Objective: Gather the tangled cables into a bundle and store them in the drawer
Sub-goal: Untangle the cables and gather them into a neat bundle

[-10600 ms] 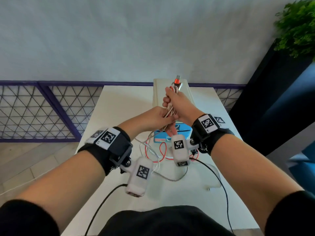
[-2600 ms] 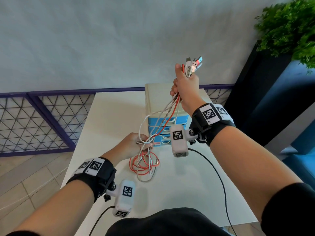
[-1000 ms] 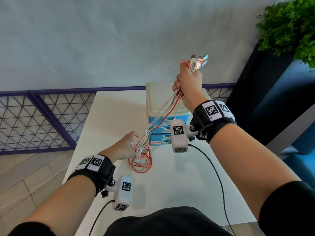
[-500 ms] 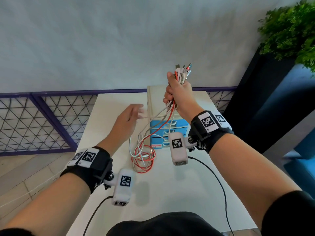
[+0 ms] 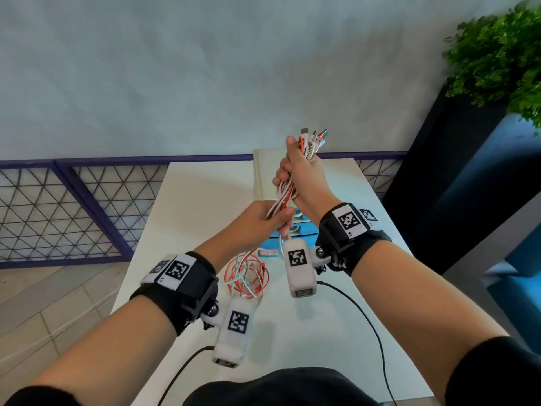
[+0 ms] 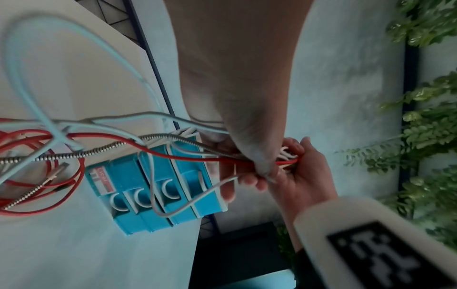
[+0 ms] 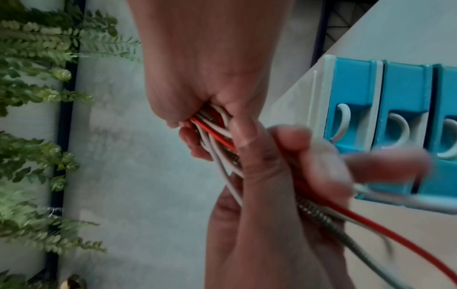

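Your right hand (image 5: pixel 303 177) grips the cables (image 5: pixel 288 190) upright, metal plugs on top: smooth red and white cords beside a ribbed, spring-like silver one. Half a second ago your left hand (image 5: pixel 263 222) was spread wide; now it clasps the strands just below, loose loops trailing onto the white table (image 5: pixel 190 200) before the blue drawer unit (image 6: pixel 158 187).

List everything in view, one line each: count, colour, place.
cables: several, red, white and metal-braided, gripped in both hands, loose ends coiled on the table
drawer unit: one, blue drawers in a white frame, on the table behind the cables
table: one, white, in front of the person
plant: one, green, far right
railing: one, purple, behind the table
right hand: one, grips the cables near the plugs
left hand: one, grips the cables just below
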Demonstrator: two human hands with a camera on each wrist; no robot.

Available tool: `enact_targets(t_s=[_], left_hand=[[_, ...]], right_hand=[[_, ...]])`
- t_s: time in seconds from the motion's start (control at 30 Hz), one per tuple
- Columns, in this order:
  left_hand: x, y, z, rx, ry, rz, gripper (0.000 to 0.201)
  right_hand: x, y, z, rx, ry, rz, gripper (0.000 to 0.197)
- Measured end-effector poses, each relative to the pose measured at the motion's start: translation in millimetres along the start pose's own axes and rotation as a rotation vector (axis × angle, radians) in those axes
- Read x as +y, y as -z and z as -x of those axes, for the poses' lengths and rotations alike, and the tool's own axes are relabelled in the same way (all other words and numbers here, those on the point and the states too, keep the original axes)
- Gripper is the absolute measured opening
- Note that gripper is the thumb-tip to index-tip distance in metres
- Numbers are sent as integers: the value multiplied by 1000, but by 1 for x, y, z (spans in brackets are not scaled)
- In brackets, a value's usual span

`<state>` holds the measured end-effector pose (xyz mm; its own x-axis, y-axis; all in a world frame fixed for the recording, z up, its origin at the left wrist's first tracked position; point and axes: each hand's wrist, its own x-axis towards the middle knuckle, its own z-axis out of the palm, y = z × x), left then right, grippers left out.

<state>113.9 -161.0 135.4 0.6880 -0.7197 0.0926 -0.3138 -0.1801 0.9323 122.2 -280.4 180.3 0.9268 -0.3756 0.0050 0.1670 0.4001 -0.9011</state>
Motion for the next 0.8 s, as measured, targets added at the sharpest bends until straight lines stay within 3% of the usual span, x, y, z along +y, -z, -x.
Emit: enact_targets(t_s=[0.27,0.4,0.6,0.8], left_hand=[[15,-7,4,-51,149,260,68],[11,-3,4,-121,189,202,64],[-3,1,11,-278,316,366,43],[-3,11,15,-352,331,91,43]], right_hand=[[1,11,-4,33,-71,-212,34],[0,12,-3,47,-69,-231,32],[-7,18,-7,76,-109,-288,36],[-5,28,-9,75,-134,-291,34]])
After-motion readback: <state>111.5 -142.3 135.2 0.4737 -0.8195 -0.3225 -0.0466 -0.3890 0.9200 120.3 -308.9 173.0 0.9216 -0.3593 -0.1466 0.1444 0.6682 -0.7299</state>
